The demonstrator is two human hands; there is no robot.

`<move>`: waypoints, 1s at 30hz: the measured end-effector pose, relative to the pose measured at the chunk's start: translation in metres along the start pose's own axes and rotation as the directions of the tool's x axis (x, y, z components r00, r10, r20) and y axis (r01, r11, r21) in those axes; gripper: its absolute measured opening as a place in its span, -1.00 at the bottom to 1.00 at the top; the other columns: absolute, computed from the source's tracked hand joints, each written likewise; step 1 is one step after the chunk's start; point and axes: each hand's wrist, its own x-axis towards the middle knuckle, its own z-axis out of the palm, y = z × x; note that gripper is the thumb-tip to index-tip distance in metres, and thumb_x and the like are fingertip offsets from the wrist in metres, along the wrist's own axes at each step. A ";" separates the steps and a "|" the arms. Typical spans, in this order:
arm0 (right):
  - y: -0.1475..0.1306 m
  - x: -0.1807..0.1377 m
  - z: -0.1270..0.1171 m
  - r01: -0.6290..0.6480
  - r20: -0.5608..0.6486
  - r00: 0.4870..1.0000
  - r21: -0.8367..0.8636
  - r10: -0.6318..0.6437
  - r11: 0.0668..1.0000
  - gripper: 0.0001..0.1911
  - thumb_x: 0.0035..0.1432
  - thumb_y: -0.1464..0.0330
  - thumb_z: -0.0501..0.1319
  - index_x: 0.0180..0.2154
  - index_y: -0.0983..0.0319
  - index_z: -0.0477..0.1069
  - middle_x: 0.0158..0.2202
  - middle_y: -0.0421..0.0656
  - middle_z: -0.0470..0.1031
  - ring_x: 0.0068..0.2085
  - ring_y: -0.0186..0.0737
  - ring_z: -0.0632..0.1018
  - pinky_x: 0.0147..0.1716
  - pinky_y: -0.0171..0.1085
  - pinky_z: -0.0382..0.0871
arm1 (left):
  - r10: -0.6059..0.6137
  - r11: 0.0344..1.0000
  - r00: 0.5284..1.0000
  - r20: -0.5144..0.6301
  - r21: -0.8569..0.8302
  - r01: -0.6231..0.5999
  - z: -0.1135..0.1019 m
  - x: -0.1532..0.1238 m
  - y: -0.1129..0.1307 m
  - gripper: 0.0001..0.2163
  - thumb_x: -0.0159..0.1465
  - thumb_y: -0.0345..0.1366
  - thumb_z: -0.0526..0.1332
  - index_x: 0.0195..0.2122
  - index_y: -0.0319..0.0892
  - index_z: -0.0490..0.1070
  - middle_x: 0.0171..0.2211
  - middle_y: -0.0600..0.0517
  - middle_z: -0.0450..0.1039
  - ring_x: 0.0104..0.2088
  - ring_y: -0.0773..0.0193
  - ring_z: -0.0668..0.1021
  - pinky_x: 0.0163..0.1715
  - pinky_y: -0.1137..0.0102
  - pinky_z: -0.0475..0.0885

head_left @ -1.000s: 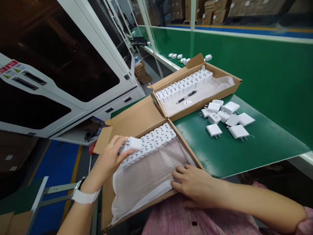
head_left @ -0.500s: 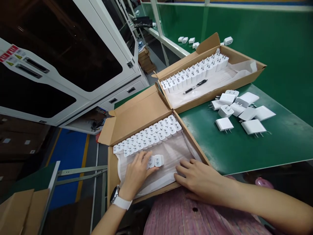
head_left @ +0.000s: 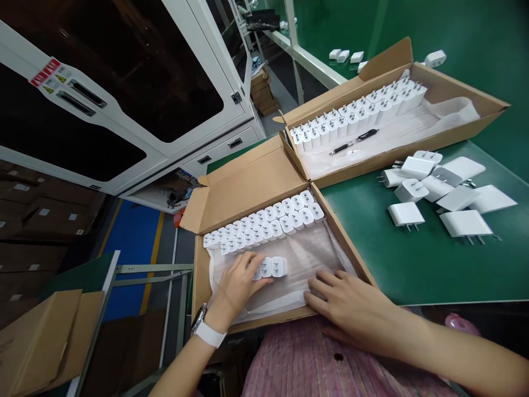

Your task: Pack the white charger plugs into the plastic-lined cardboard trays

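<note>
White plug chargers (head_left: 278, 267) stand in a short row, prongs up, with the fingers of my left hand (head_left: 238, 282) wrapped around them. Part of that row is hidden behind the fingers. They are over the lined floor of the near cardboard box (head_left: 363, 270), apart from two packed rows of chargers (head_left: 266, 221) along its far side. My right hand (head_left: 347, 298) rests over the box's near edge, fingers stretched out on the white liner (head_left: 306, 251), holding nothing. A watch with a white strap (head_left: 210, 334) is on my left wrist.
A second open box (head_left: 417, 144) with rows of chargers and a pen (head_left: 354, 141) adjoins at the back right. Loose chargers (head_left: 437, 189) lie piled on the green table (head_left: 397, 275). A white machine cabinet (head_left: 173, 124) stands at the left.
The whole view has shifted, so the boxes and table appear further right. My left hand stays around the chargers, with slightly more of the row showing. My right hand keeps its place at the box edge.
</note>
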 end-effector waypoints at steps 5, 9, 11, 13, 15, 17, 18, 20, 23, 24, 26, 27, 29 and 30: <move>0.000 0.000 0.001 -0.010 0.016 1.000 0.008 0.010 1.000 -0.63 0.07 0.17 0.35 -0.14 0.18 0.36 -0.19 -0.10 0.46 -0.14 0.04 0.47 -0.34 -0.10 0.30 | 0.005 0.997 1.000 -0.015 -0.071 -0.006 0.000 -0.002 -0.001 -0.59 0.28 -0.17 0.27 0.11 -0.11 0.25 -0.02 -0.10 0.41 0.01 0.08 0.52 -0.03 0.19 0.49; 0.000 0.000 0.002 -0.012 0.036 0.999 0.014 0.012 1.000 -0.67 0.11 0.20 0.32 -0.12 0.17 0.36 -0.17 -0.11 0.46 -0.12 0.04 0.47 -0.34 -0.08 0.31 | -0.006 0.991 1.000 0.010 -0.131 0.007 0.001 -0.008 -0.009 -0.56 0.27 -0.17 0.28 0.14 -0.09 0.23 0.01 -0.10 0.41 0.04 0.08 0.50 0.02 0.18 0.47; 0.000 0.000 0.002 -0.014 0.050 0.999 0.021 0.013 1.000 -0.69 0.12 0.21 0.30 -0.12 0.17 0.35 -0.17 -0.11 0.45 -0.11 0.05 0.47 -0.34 -0.07 0.32 | 0.009 0.989 0.999 0.035 -0.147 -0.003 -0.003 -0.013 -0.016 -0.62 0.31 -0.18 0.24 0.12 -0.09 0.27 0.00 -0.09 0.44 0.04 0.10 0.51 0.03 0.19 0.46; 0.001 0.000 0.001 -0.017 0.061 0.998 0.029 0.015 0.999 -0.69 0.12 0.22 0.30 -0.12 0.17 0.35 -0.17 -0.11 0.45 -0.11 0.05 0.47 -0.33 -0.06 0.32 | 0.006 0.989 0.999 0.052 -0.151 0.002 -0.012 -0.020 -0.027 -0.67 0.32 -0.15 0.21 0.07 -0.10 0.32 -0.02 -0.09 0.47 0.00 0.12 0.53 0.02 0.21 0.47; 0.001 -0.001 0.001 -0.022 0.066 0.998 0.036 0.019 0.999 -0.69 0.12 0.22 0.30 -0.12 0.17 0.35 -0.17 -0.11 0.45 -0.10 0.05 0.47 -0.32 -0.06 0.33 | -0.066 0.990 0.995 0.069 -0.118 0.074 -0.026 -0.029 -0.042 -0.67 0.33 -0.10 0.19 0.06 -0.11 0.35 -0.02 -0.10 0.48 -0.02 0.11 0.55 0.01 0.24 0.47; 0.001 -0.001 0.000 -0.019 0.062 0.998 0.038 0.017 0.999 -0.69 0.13 0.23 0.30 -0.11 0.18 0.35 -0.17 -0.11 0.45 -0.10 0.04 0.47 -0.32 -0.06 0.33 | -0.184 0.982 0.980 0.071 -0.033 0.187 -0.040 -0.036 -0.062 -0.64 0.33 -0.04 0.16 0.06 -0.12 0.37 -0.01 -0.11 0.48 -0.03 0.08 0.55 -0.03 0.23 0.47; 0.001 -0.001 0.000 -0.017 0.059 0.998 0.037 0.015 0.999 -0.69 0.13 0.23 0.29 -0.11 0.18 0.35 -0.17 -0.11 0.45 -0.10 0.04 0.47 -0.32 -0.07 0.33 | -0.231 0.973 0.970 0.071 0.015 0.230 -0.045 -0.038 -0.072 -0.62 0.34 -0.02 0.14 0.07 -0.12 0.37 -0.01 -0.12 0.48 -0.03 0.05 0.55 -0.04 0.23 0.47; 0.001 0.000 -0.001 -0.011 0.053 0.999 0.032 0.010 0.999 -0.70 0.14 0.21 0.30 -0.12 0.18 0.35 -0.18 -0.12 0.45 -0.11 0.02 0.47 -0.33 -0.08 0.33 | -0.264 0.962 0.963 0.057 0.083 0.259 -0.048 -0.036 -0.091 -0.60 0.34 -0.01 0.12 0.08 -0.14 0.37 -0.02 -0.13 0.48 -0.03 0.02 0.55 -0.06 0.22 0.47; 0.001 0.000 -0.001 -0.013 0.040 0.999 0.020 0.013 1.000 -0.67 0.11 0.19 0.32 -0.13 0.18 0.35 -0.19 -0.12 0.45 -0.13 0.01 0.47 -0.33 -0.10 0.32 | -0.219 0.970 0.976 0.019 0.113 0.215 -0.039 -0.026 -0.108 -0.60 0.36 -0.05 0.10 0.12 -0.16 0.31 0.04 -0.16 0.44 0.03 0.02 0.52 -0.02 0.22 0.46; 0.001 0.000 -0.001 -0.015 0.035 0.999 0.017 0.014 1.000 -0.66 0.11 0.18 0.33 -0.14 0.18 0.35 -0.19 -0.13 0.45 -0.13 0.01 0.47 -0.33 -0.11 0.32 | -0.210 0.969 0.978 0.009 0.138 0.206 -0.036 -0.021 -0.109 -0.60 0.36 -0.07 0.11 0.14 -0.16 0.29 0.08 -0.18 0.40 0.05 0.01 0.51 -0.04 0.23 0.47; 0.000 0.000 -0.001 -0.017 0.025 1.000 0.013 0.017 1.000 -0.67 0.10 0.20 0.33 -0.15 0.18 0.35 -0.20 -0.13 0.46 -0.13 0.01 0.47 -0.34 -0.11 0.31 | -0.204 0.950 0.979 -0.005 0.238 0.200 -0.034 -0.013 -0.104 -0.58 0.34 -0.11 0.14 0.16 -0.16 0.26 0.13 -0.21 0.35 0.11 -0.06 0.46 -0.08 0.19 0.49; 0.000 -0.001 -0.001 -0.016 0.023 1.000 0.013 0.016 1.000 -0.69 0.11 0.20 0.33 -0.15 0.18 0.36 -0.20 -0.13 0.46 -0.13 0.00 0.47 -0.35 -0.12 0.31 | -0.196 0.937 0.980 -0.016 0.293 0.192 -0.037 -0.009 -0.097 -0.57 0.33 -0.12 0.16 0.17 -0.17 0.25 0.13 -0.22 0.34 0.12 -0.10 0.44 -0.09 0.16 0.50; 0.000 -0.001 -0.002 -0.015 0.025 1.000 0.011 0.015 1.000 -0.72 0.13 0.22 0.31 -0.15 0.18 0.36 -0.19 -0.13 0.46 -0.14 0.00 0.47 -0.36 -0.11 0.30 | -0.147 0.929 0.987 -0.061 0.333 0.159 -0.045 -0.005 -0.074 -0.58 0.32 -0.13 0.18 0.16 -0.16 0.25 0.10 -0.22 0.36 0.13 -0.12 0.42 -0.07 0.13 0.49; 0.000 -0.001 -0.003 -0.016 0.026 1.000 0.010 0.016 1.000 -0.73 0.14 0.23 0.30 -0.15 0.18 0.36 -0.19 -0.13 0.46 -0.14 0.00 0.47 -0.37 -0.11 0.29 | -0.099 0.946 0.992 -0.078 0.301 0.118 -0.049 -0.003 -0.061 -0.59 0.33 -0.13 0.18 0.14 -0.16 0.25 0.08 -0.20 0.37 0.12 -0.08 0.43 -0.04 0.14 0.48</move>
